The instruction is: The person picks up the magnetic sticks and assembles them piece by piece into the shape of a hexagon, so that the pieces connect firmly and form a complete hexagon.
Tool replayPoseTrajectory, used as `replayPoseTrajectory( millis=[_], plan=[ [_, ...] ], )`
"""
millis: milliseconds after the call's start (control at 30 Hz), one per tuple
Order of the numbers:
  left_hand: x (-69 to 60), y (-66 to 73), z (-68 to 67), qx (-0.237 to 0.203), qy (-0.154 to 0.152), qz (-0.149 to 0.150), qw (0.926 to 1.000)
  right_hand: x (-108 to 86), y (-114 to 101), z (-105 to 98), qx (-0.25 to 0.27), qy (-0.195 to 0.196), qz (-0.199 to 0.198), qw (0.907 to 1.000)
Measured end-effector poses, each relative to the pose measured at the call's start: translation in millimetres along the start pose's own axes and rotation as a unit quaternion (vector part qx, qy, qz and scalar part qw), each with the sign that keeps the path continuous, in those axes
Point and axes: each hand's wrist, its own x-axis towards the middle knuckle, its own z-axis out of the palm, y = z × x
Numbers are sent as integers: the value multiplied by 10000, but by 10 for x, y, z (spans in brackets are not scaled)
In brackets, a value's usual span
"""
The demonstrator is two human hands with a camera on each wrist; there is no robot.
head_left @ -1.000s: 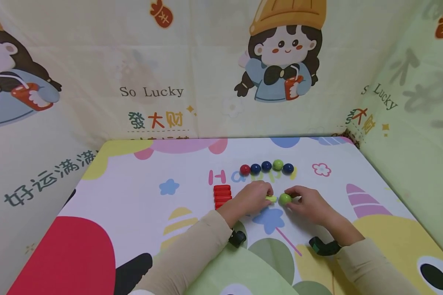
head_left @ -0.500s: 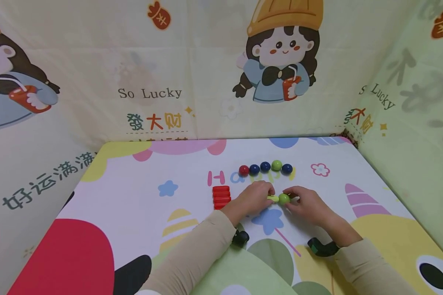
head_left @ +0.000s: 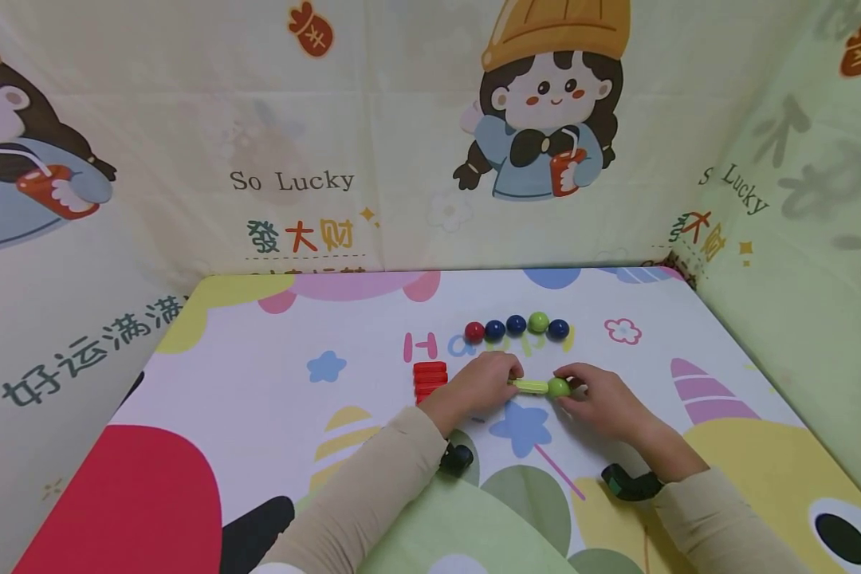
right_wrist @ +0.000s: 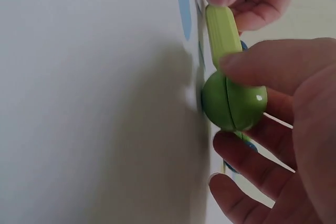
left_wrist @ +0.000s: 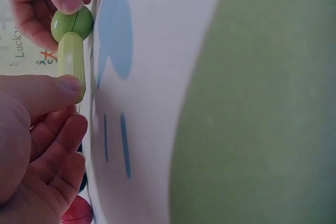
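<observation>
The pale green stick (head_left: 531, 387) touched the green ball (head_left: 558, 387) on or just above the counter (head_left: 244, 391). The left hand (head_left: 482, 384) pinched the stick's other end; the right hand (head_left: 604, 401) gripped the ball between thumb and fingers. Nearby lay red sticks (head_left: 430, 379); beyond, five balls (head_left: 516, 324).

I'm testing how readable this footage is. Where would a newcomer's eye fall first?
Probably on the cartoon figure in an orange hat, right of centre high on the wall. Next comes mid-table: the left grip pinches a pale green stick, which seems to meet a green ball held by the right grip. Just beyond them curves a row of balls, one red, three dark blue, one green.
</observation>
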Motion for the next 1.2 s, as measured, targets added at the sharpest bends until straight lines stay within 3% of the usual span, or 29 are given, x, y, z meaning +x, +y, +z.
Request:
replayPoseTrajectory(
  millis=[200, 367, 500, 667, 867, 1000, 1200],
  plan=[
    [-18, 4, -13, -264, 21, 1, 9996, 80, -45, 52, -242, -11, -42, 9997],
    [-34, -15, -5, -717, 43, -214, 9972, 183, -97, 82, -297, -83, -127, 9994],
    [-46, -81, -62, -998, 74, -341, 9944, 186, -86, 83, -279, -170, 26, 9995],
    [-63, -247, -275, -614, 394, -278, 9969, 147, -54, 54, -288, -235, 208, 9991],
    [-25, -445, -525, -246, 726, -500, 9958, 61, 1, 22, -349, -24, 195, 9992],
    [54, -496, -577, -196, 685, -539, 9960, 21, 32, 15, -348, 97, 157, 9992],
    [140, -540, -539, -38, 462, -500, 9977, 2, 42, 37, -244, 77, 218, 9994]
  ],
)
